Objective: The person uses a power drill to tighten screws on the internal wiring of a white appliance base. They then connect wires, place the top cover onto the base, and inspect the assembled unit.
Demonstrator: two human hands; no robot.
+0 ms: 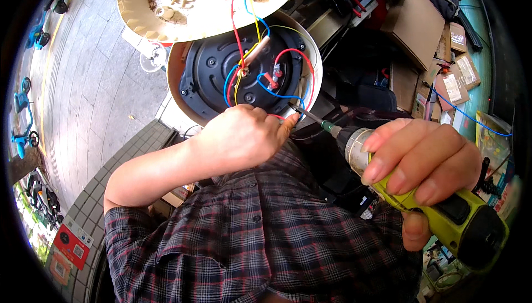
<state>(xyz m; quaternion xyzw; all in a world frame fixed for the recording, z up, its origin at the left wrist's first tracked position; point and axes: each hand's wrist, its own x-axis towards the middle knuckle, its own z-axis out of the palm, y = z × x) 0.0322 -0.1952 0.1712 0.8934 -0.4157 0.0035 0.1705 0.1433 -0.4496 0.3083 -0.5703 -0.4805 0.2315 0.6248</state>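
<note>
My plaid shirt [260, 236] fills the bottom of the frame, and just above it my right hand [426, 162] is wrapped tight around a yellow-green power screwdriver [443, 214], fingers pressed over the body, thumb under it. Its bit [307, 116] slants up and left to the lower rim of an opened round appliance [244, 76], cream outside, black plate inside. My left hand [244, 137] rests on that same rim, fingers curled closed against the casing beside the bit tip; whether they pinch a screw I cannot tell, since the knuckles hide it.

I judge the step in hand to be working a screw at the rim, with the bit at or just short of its seat. The next move calls for a square line along the bit and a steady casing under my left hand, or the tip may skip.

Red, blue and yellow wires [260, 73] loop across the black plate and run up to the detached cream cover [205, 4] that hangs above, still tethered. A red loop passes close to the bit, the nearest thing in the way. To the right lie cardboard boxes [421, 23] and a blue cable [471, 117]; to the left, grey paving [94, 76] with small parked scooters [25, 120] at its edge.
</note>
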